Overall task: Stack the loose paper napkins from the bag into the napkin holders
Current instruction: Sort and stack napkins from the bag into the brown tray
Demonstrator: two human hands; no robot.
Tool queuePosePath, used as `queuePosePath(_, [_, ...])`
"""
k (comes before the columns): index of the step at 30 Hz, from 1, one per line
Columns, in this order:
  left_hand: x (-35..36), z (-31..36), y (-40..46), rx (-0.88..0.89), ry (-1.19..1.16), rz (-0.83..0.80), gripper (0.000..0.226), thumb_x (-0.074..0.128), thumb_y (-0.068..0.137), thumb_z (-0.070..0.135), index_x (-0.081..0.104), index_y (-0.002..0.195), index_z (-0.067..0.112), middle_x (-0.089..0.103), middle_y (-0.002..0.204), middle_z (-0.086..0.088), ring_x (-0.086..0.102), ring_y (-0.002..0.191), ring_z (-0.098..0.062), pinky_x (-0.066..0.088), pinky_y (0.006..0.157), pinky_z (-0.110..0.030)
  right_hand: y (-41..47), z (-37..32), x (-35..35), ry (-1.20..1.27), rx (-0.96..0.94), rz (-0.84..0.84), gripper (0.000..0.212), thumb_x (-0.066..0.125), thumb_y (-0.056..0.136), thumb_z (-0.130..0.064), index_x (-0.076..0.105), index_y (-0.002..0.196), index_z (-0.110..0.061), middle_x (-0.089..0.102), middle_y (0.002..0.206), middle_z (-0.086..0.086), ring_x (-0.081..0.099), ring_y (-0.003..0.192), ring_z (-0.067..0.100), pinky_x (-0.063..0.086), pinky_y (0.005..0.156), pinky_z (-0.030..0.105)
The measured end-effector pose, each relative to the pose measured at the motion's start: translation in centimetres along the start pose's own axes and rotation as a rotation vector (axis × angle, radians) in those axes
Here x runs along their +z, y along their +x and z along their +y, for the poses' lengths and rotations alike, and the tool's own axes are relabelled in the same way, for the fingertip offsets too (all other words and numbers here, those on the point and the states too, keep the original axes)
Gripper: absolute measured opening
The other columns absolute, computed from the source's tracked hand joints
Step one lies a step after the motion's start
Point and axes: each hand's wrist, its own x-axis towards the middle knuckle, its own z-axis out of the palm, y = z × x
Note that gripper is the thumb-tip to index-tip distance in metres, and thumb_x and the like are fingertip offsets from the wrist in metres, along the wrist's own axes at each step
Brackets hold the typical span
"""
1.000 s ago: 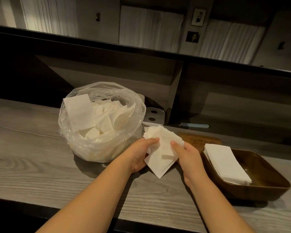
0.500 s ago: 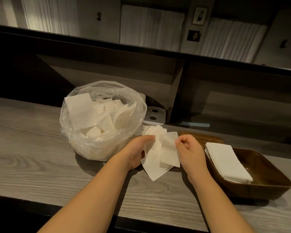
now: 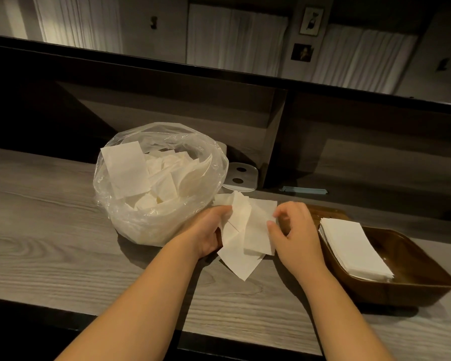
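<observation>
Over grey counter [image 3: 49, 230], right hand [image 3: 294, 235] fingers now pinch fanned napkins [image 3: 247, 230] edge.

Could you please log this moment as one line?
left hand: holds loose white paper napkins | right hand: pinches one | brown wooden holder: part-filled

White loose napkins [image 3: 245, 230], plain, no print. Clear plastic bag [image 3: 151, 220], glossy, more white paper inside. Dark brown wooden holder [image 3: 411, 259], faint grain, neat white stack [image 3: 354, 246] in it. Grey counter [image 3: 36, 230] with streaky wood-grain and a knot swirl. Pale plate [image 3: 241, 175], two dark holes. Black rail [image 3: 219, 71] behind.
</observation>
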Motion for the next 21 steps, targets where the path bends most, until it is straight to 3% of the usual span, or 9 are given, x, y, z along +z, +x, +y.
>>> queuePosePath(2, [0.1,0.1,0.1,-0.002,-0.027,0.021,0.015,0.047,0.101,0.011,0.062,0.099,0.009,0.068,0.097,-0.013,0.065,0.09,-0.028,0.054,0.074,-0.041,-0.5,-0.1,-0.8,-0.02,-0.053,-0.191,0.025,0.069,0.086,-0.02,0.052,0.086,-0.038,0.042,0.109,-0.021,0.039,0.116,0.009,0.04,0.093,0.021])
queuePosePath(5, [0.1,0.0,0.0,-0.024,-0.032,0.021,0.017,0.046,0.103,0.016,0.061,0.096,0.009,0.069,0.092,-0.013,0.065,0.086,-0.027,0.052,0.074,-0.04,-1.1,-0.4,-1.2,-0.145,-0.048,-0.46,0.033,0.077,0.077,-0.038,0.056,0.103,-0.043,0.03,0.14,-0.019,0.018,0.137,0.012,0.028,0.114,0.044])
queuePosePath(7, [0.1,0.0,0.0,-0.026,-0.034,0.023,0.017,0.047,0.103,0.017,0.062,0.098,0.01,0.069,0.093,-0.012,0.065,0.086,-0.026,0.052,0.075,-0.04,-1.2,-0.5,-1.1,-0.235,-0.05,-0.477,0.039,0.076,0.078,-0.042,0.056,0.111,-0.044,0.02,0.153,-0.016,0.005,0.145,0.014,0.015,0.118,0.049])
queuePosePath(11, [0.1,-0.1,0.1,-0.027,-0.044,0.031,0.017,0.047,0.103,0.016,0.062,0.098,0.01,0.068,0.092,-0.011,0.065,0.084,-0.024,0.052,0.076,-0.038,-1.1,-0.5,-0.9,-0.293,-0.049,-0.39,0.029,0.068,0.088,-0.032,0.058,0.112,-0.045,0.022,0.157,-0.011,0.002,0.148,0.018,0.012,0.12,0.048])
queuePosePath(16, [-0.1,0.0,0.1,-0.023,-0.025,0.039,0.014,0.049,0.102,0.014,0.062,0.103,0.01,0.068,0.096,-0.011,0.065,0.087,-0.025,0.054,0.075,-0.04,-0.6,0.1,-0.9,-0.211,-0.075,-0.168,0.016,0.059,0.096,-0.025,0.071,0.104,-0.032,0.043,0.143,-0.012,0.024,0.139,0.015,0.022,0.114,0.037])
queuePosePath(19, [-0.2,0.1,-0.1,-0.038,-0.022,0.044,0.019,0.052,0.1,0.016,0.058,0.117,0.01,0.068,0.106,-0.013,0.066,0.094,-0.028,0.055,0.076,-0.043,-1.0,-0.4,-1.3,0.201,-0.169,-0.022,0.011,0.057,0.091,-0.022,0.063,0.089,-0.032,0.055,0.111,-0.023,0.047,0.111,0.001,0.047,0.093,0.025])
queuePosePath(21, [-0.2,0.2,-0.2,-0.046,-0.02,0.04,0.021,0.054,0.099,0.016,0.058,0.119,0.009,0.069,0.107,-0.013,0.067,0.094,-0.027,0.056,0.073,-0.041,-1.3,-1.0,-2.0,0.553,-0.152,-0.092,0.009,0.055,0.083,-0.027,0.06,0.089,-0.023,0.057,0.093,-0.013,0.056,0.093,0.005,0.05,0.072,0.018])
